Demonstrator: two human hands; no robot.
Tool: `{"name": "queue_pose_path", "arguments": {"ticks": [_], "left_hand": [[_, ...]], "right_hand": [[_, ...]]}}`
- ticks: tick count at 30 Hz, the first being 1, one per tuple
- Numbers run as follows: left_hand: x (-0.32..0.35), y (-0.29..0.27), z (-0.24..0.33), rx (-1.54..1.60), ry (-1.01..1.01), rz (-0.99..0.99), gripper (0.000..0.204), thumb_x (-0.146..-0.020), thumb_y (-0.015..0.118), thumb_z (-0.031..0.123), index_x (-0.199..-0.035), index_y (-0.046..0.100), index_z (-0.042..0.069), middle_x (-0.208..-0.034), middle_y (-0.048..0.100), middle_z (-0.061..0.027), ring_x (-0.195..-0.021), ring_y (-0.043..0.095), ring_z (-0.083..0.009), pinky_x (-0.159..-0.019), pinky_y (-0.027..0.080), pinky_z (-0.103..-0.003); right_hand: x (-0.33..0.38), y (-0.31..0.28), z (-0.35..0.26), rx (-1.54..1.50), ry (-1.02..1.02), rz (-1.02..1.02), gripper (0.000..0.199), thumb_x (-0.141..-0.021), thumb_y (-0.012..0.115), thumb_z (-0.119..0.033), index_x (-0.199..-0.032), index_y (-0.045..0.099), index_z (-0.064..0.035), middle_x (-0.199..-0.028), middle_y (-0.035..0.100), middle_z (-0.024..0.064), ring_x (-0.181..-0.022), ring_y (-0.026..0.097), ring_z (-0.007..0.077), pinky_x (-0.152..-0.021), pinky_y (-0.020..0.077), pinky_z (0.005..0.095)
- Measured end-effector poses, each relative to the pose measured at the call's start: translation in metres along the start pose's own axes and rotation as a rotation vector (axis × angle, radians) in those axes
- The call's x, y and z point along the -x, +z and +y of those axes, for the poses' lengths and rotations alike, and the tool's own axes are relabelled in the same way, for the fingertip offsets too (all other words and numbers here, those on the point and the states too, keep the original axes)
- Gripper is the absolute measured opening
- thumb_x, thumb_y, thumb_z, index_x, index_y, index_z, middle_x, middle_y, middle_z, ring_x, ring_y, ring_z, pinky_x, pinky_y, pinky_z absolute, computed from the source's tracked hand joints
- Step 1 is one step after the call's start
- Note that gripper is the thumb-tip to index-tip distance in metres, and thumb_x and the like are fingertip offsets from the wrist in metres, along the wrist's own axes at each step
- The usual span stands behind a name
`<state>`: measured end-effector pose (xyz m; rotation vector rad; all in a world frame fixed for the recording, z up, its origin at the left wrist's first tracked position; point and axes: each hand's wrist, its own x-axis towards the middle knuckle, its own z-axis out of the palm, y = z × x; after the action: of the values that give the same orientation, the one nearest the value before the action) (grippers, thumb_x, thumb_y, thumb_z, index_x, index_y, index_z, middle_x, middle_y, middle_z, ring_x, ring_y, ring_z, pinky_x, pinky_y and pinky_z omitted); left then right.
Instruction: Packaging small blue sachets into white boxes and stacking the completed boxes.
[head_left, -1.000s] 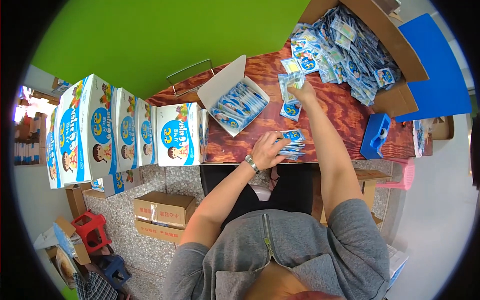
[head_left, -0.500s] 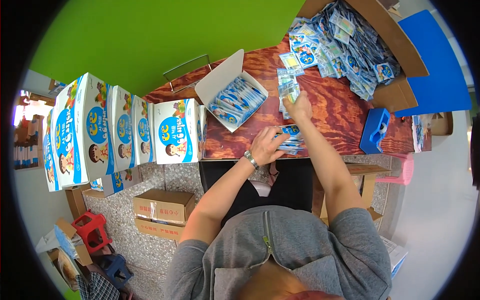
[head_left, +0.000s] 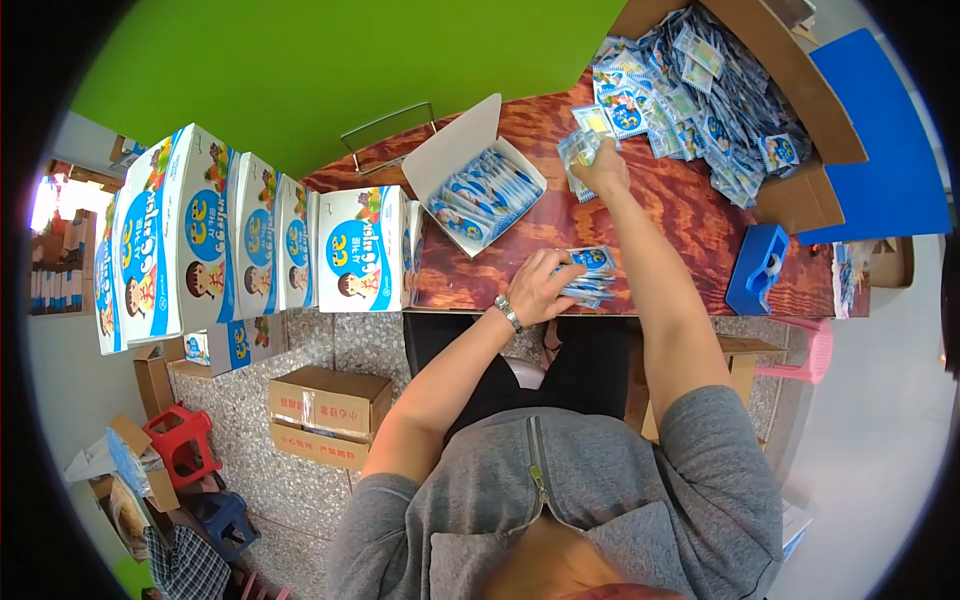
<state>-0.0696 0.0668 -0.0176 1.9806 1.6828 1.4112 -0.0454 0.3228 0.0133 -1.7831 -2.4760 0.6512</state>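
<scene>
Near the front edge of the table, my left hand (head_left: 540, 287), with a watch on its wrist, curls its fingers against a small stack of flat blue-and-white packets (head_left: 596, 268). Farther away, my right hand (head_left: 606, 172) has its fingers closed on some small clear-and-blue packets (head_left: 577, 150) at the tabletop; how many is hidden. Beyond its fingertips lies another packet with a yellowish patch (head_left: 593, 119). Left of the hands stands an open white box (head_left: 519, 215), its lid raised, filled with a row of similar packets (head_left: 487, 195).
A large cardboard box (head_left: 797, 203) spills a heap of packets (head_left: 705, 120) at the far right. A blue tape dispenser (head_left: 752, 275) sits at the right. Printed white boxes (head_left: 360, 250) line the left side. A metal rack (head_left: 385, 135) stands by the green panel (head_left: 330, 65).
My right hand has moved farther from me along the loose packets, gathering some under its fingers. My left hand stays by the stack. The whole view has shifted slightly.
</scene>
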Motion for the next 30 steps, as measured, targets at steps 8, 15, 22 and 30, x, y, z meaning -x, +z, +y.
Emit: {"name": "queue_pose_path", "arguments": {"ticks": [8,15,22,30], "left_hand": [[-0.011,-0.002,-0.002,-0.001,-0.048,-0.089,0.063,-0.066,0.086,0.016,-0.123,0.061,0.009,-0.114,0.057,-0.0129,-0.105,0.056,-0.0357,-0.089,0.049,-0.043],[-0.003,0.004,-0.002,-0.13,-0.107,0.085,0.11,-0.064,0.091,0.024,-0.153,0.029,0.008,-0.149,0.032,-0.0272,-0.132,0.04,-0.0448,-0.106,0.042,-0.051],[-0.008,0.013,-0.02,-0.028,-0.062,-0.004,0.126,-0.067,0.089,0.034,-0.159,0.009,0.006,-0.159,0.016,-0.0303,-0.146,0.021,-0.0496,-0.117,0.028,-0.055],[-0.023,-0.012,-0.007,-0.019,-0.204,-0.258,0.113,-0.078,0.08,0.033,-0.159,0.006,0.005,-0.159,0.017,-0.0277,-0.146,0.024,-0.0463,-0.118,0.029,-0.053]], "right_hand": [[0.071,-0.051,0.037,0.067,-0.834,-0.09,0.067,-0.078,0.078,-0.024,-0.136,0.047,-0.0108,-0.12,0.061,0.0289,-0.112,0.059,0.047,-0.091,0.0516,0.0514],[0.091,-0.046,0.056,-0.184,-0.745,-0.516,0.064,-0.095,0.063,-0.041,-0.145,0.044,-0.0064,-0.139,0.054,0.0265,-0.129,0.053,0.04,-0.105,0.0452,0.0468],[0.123,-0.049,0.058,0.174,-0.921,-0.546,0.121,-0.065,0.085,-0.059,-0.15,0.026,0.0022,-0.149,0.037,0.0299,-0.134,0.044,0.0472,-0.109,0.0422,0.0483],[0.148,-0.025,0.055,0.345,-0.892,-0.289,0.111,-0.06,0.092,-0.04,-0.146,0.032,-0.0045,-0.145,0.041,0.0228,-0.13,0.048,0.0439,-0.102,0.0445,0.0576]]}}
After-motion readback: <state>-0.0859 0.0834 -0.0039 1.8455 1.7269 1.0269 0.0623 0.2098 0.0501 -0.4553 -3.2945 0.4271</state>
